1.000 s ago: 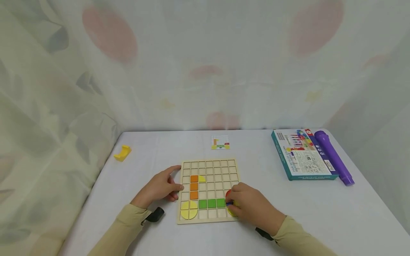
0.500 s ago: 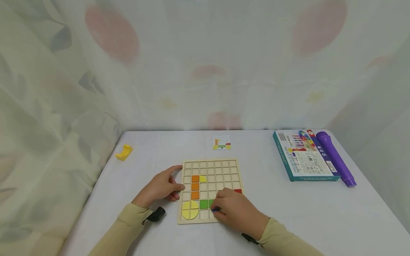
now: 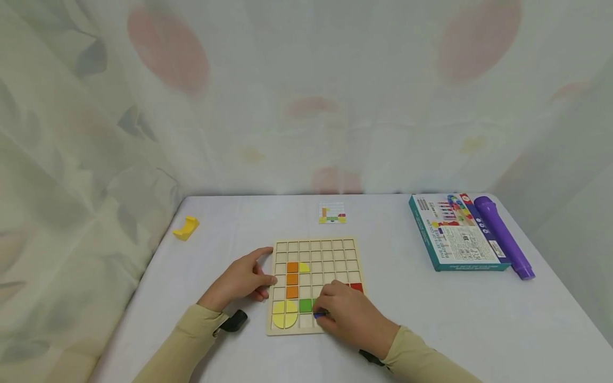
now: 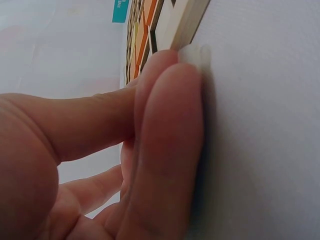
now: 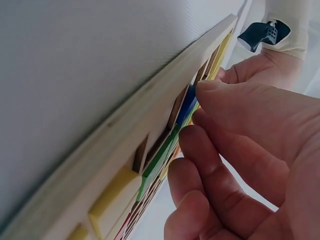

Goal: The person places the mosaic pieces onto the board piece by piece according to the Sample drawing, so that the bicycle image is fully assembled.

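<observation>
A wooden grid board (image 3: pixel 330 257) lies flat on the white-covered table. At its left edge is my left hand (image 3: pixel 239 279), with index finger and thumb spread against the rim and the other fingers folded beneath. My right hand (image 3: pixel 354 314) pinches a small blue tile (image 3: pixel 319 315) between thumb and fingers at the board's lower row; in the right wrist view the tile (image 5: pixel 187 104) sits at a cell beside a green tile (image 5: pixel 159 160). Orange square tiles (image 3: pixel 292 279) form a column. Yellow rounded tiles (image 3: pixel 284 314) make a disc lower left. Red (image 3: pixel 356 286) shows past my right hand, which hides the lower right cells.
A small printed pattern card (image 3: pixel 332 213) lies behind the board. To the right are a flat teal-edged box (image 3: pixel 460 234) and a purple, microphone-shaped tube (image 3: pixel 503 236). A curved yellow piece (image 3: pixel 186 229) is at the far left. Cloth hangs behind and on the left.
My right hand has moved left from the board's right edge to its lower middle, bringing the blue tile along. Red at the right edge has come into sight. The left hand stays put.
</observation>
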The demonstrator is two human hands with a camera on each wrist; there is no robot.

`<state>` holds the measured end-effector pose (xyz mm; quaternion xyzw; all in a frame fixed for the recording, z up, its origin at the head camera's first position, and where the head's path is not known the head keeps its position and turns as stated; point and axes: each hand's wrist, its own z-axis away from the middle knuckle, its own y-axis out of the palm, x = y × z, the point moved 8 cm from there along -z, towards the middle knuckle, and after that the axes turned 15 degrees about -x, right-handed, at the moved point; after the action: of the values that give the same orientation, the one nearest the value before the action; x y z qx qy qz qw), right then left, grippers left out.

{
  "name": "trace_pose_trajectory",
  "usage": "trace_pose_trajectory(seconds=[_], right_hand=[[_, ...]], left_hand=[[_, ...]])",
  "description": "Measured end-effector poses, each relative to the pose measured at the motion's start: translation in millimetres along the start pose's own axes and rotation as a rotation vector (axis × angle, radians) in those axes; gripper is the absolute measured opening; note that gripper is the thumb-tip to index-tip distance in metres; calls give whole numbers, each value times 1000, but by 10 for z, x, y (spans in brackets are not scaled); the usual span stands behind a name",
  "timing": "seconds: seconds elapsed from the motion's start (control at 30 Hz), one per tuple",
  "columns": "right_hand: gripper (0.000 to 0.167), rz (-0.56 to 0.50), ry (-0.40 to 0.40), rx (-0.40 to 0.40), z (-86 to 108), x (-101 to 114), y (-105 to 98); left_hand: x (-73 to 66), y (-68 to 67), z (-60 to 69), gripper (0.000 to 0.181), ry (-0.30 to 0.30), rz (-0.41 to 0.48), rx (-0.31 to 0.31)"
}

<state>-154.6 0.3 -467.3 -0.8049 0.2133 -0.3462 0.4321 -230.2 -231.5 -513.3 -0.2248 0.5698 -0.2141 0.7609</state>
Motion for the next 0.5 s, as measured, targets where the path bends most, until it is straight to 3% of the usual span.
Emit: trace_pose_trajectory(seconds=[0.33, 0.5], right_hand=[[8, -2, 22, -17, -9, -23, -32], [19, 24, 73, -42, -5, -134, -157]], left_hand=[[18, -17, 9, 89, 11, 0, -1], [50, -21, 3, 87, 17, 14, 6]])
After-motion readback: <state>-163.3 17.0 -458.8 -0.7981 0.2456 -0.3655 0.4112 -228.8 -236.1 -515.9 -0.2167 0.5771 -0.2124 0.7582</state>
